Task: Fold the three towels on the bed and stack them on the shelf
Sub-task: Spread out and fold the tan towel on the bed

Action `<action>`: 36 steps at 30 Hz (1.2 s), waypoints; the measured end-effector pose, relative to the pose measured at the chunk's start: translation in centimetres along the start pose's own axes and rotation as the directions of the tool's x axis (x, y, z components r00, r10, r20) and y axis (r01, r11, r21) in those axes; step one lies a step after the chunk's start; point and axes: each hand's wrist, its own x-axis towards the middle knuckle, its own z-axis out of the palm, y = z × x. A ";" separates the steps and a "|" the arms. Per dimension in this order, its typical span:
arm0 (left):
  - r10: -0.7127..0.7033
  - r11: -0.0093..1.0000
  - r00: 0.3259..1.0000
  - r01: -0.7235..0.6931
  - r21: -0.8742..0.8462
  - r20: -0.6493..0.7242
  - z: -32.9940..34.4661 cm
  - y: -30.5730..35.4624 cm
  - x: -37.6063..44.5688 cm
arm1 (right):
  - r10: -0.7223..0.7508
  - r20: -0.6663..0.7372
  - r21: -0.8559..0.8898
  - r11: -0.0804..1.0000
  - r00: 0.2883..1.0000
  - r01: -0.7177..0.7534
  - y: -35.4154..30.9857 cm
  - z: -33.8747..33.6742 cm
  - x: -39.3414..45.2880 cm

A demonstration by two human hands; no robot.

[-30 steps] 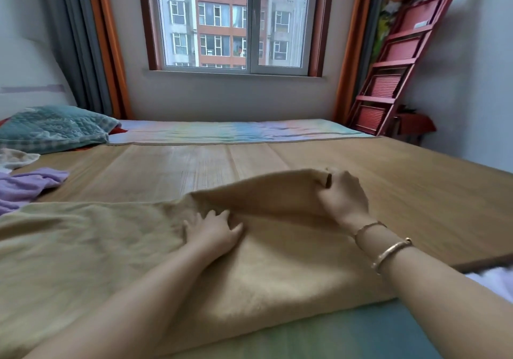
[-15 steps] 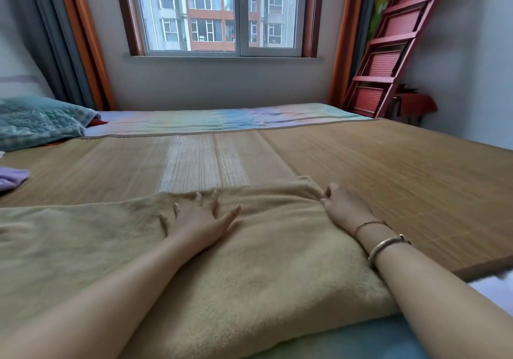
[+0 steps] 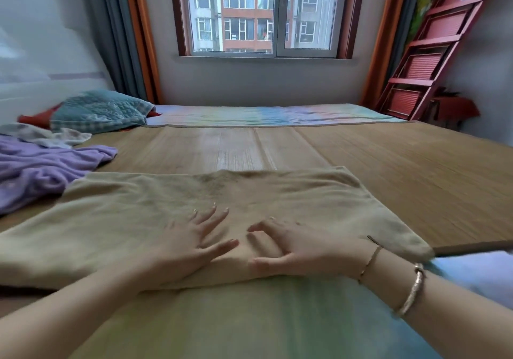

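Tan towel (image 3: 133,219) on bamboo mat (image 3: 402,169), left hand (image 3: 186,244) spread flat, right hand (image 3: 302,250) fingers loosely curled

No readable text, label, brand, number or sign anywhere. Pale sticker on the red folded rack (image 3: 444,39) too blurred to make out. Quilted pattern on the teal pillow (image 3: 102,111) not legible as letters.

We see soft daylight from the window (image 3: 266,11) beyond the fingers (image 3: 213,219), faint shadows, motion blur toward the left, and wide-angle bending at the edges.
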 end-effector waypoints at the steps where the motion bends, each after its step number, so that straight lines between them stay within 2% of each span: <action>1: 0.000 0.999 1.000 0.000 0.042 0.013 -0.4 -1.6 -1.9 | 0.003 0.049 -0.069 0.998 0.999 0.000 -0.5 0.5 -0.3; 3: 0.004 0.990 0.999 -0.010 0.140 0.045 -1.2 -5.1 -5.8 | 0.052 0.102 -0.201 0.979 0.993 -0.031 -1.3 1.2 -0.6; 5: 0.008 0.970 0.998 -0.023 0.240 0.064 -1.7 -7.9 -8.0 | 0.108 0.106 -0.262 0.962 0.988 -0.077 -1.1 1.2 -0.8; 8: -0.018 0.962 1.000 0.015 0.273 0.007 -2.9 -11.4 -10.8 | 0.167 0.073 -0.307 0.942 0.983 -0.137 -2.1 1.4 -0.6; 10: -0.016 0.964 0.999 0.027 0.263 -0.044 -3.6 -12.4 -11.6 | 0.195 0.070 -0.266 0.949 0.978 -0.170 -2.5 1.4 -0.4; 12: -0.001 0.966 0.998 0.015 0.260 -0.055 -4.2 -12.5 -12.2 | 0.229 0.085 -0.120 0.969 0.970 -0.218 -2.7 1.1 -0.5; 14: -0.016 0.962 0.999 0.028 0.271 -0.045 -4.7 -12.6 -12.3 | 0.265 0.036 -0.025 0.964 0.964 -0.264 -2.9 0.6 -1.2; 15: -0.049 0.961 0.998 0.061 0.268 -0.051 -4.9 -12.8 -12.4 | 0.280 0.004 -0.051 0.959 0.960 -0.280 -3.0 0.5 -1.5; 18: -0.220 0.946 0.972 0.234 0.226 -0.088 -5.5 -13.7 -12.1 | 0.317 -0.071 -0.385 0.866 0.946 -0.320 -3.8 0.9 -1.9; 20: -0.277 0.936 0.957 0.288 0.201 -0.084 -5.6 -13.8 -12.0 | 0.320 -0.138 -0.454 0.821 0.937 -0.347 -4.0 1.4 -1.7; 22: -0.268 0.935 0.959 0.283 0.213 -0.096 -6.1 -13.5 -12.0 | 0.310 -0.281 -0.428 0.807 0.908 -0.407 -4.2 0.9 -1.7; 24: -0.275 0.922 0.950 0.304 0.241 -0.146 -7.5 -13.1 -12.1 | 0.318 -0.353 -0.410 0.793 0.880 -0.450 -4.8 -0.4 -1.8; 29: -0.452 0.852 0.870 0.487 0.192 -0.200 -10.9 -13.2 -11.6 | 0.420 -0.241 -0.311 0.820 0.875 -0.480 -5.1 -3.4 -0.3; 34: -0.502 0.827 0.824 0.546 0.132 -0.262 -12.1 -13.9 -9.0 | 0.442 -0.375 -0.352 0.745 0.815 -0.566 -4.1 -4.0 2.5; 36: -0.500 0.825 0.794 0.558 0.087 -0.345 -12.9 -14.6 -7.5 | 0.457 -0.433 -0.327 0.724 0.777 -0.608 -3.5 -4.1 4.1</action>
